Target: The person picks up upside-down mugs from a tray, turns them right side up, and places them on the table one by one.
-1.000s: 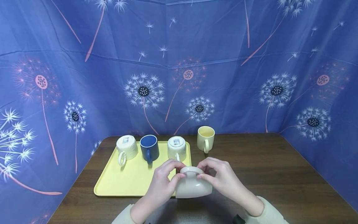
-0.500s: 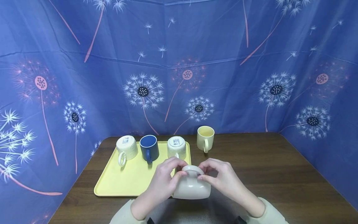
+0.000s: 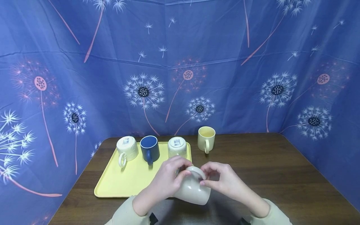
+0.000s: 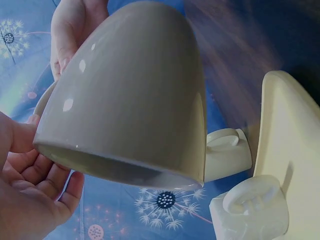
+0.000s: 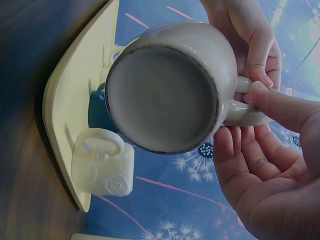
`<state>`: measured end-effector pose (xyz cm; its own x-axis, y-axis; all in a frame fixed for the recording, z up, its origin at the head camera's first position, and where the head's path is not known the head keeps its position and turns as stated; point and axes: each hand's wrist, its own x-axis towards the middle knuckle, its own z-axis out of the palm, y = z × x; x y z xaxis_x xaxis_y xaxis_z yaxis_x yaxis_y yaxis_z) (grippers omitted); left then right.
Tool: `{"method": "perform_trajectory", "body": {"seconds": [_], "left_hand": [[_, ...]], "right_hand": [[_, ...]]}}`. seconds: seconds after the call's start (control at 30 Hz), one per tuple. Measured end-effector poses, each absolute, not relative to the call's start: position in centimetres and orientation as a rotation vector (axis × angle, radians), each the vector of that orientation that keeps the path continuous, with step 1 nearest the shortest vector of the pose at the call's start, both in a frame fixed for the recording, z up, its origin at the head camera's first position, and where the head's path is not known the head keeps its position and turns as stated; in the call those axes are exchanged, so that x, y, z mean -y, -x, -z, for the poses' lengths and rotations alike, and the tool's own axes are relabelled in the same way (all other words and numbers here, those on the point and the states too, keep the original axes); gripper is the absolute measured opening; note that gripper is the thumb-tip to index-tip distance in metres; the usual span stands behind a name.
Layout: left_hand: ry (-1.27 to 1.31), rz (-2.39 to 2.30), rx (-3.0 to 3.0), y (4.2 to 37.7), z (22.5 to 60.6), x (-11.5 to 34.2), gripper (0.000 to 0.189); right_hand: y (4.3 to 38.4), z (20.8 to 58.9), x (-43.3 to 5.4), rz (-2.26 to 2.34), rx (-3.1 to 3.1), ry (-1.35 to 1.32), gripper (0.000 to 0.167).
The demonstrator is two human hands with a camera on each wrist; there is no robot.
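Note:
A pale grey mug (image 3: pixel 194 191) lies on its side between my hands above the near tabletop, its handle (image 3: pixel 198 172) facing up and away. My left hand (image 3: pixel 170 176) holds it at the handle's left end; in the left wrist view its thumb (image 4: pixel 22 136) meets the mug beside the open rim. My right hand (image 3: pixel 222 179) pinches the other end of the handle. The right wrist view has the mug's round base (image 5: pixel 162 100) with a dark edge, and the right thumb (image 5: pixel 280 104) on the handle. Part of the handle is hidden by fingers.
Behind and left lies a yellow tray (image 3: pixel 132 184). On it stand an upside-down white mug (image 3: pixel 127 148), an upright blue mug (image 3: pixel 150 150) and another upside-down white mug (image 3: pixel 177 148). A cream mug (image 3: pixel 206 140) stands upright on the wooden table (image 3: pixel 270 175), right of the tray.
The grey mug has turned and tilted in my hands, its right end dropping nearer and its handle slanting down to the right. Both hands have kept hold. The other mugs have stayed put.

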<state>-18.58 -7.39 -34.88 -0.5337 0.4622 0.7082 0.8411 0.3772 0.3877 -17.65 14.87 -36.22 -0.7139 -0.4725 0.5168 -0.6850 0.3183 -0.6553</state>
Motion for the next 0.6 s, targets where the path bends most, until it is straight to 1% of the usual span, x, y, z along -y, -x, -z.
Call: {"method": "perform_trajectory", "body": {"seconds": [0.2, 0.4, 0.6], "left_hand": [[1.196, 0.997, 2.174, 18.7, 34.1, 7.4, 0.012], [1.236, 0.983, 2.168, 18.9, 33.8, 7.5, 0.012], [1.273, 0.953, 2.160, 19.2, 33.8, 7.5, 0.012]], "right_hand": [[17.5, 36.1, -15.1, -1.399, 2.374, -1.136, 0.019], [17.6, 35.6, -15.3, -1.625, 2.409, -1.211, 0.015], [17.7, 35.1, -15.4, -1.756, 2.472, -1.181, 0.015]]}}
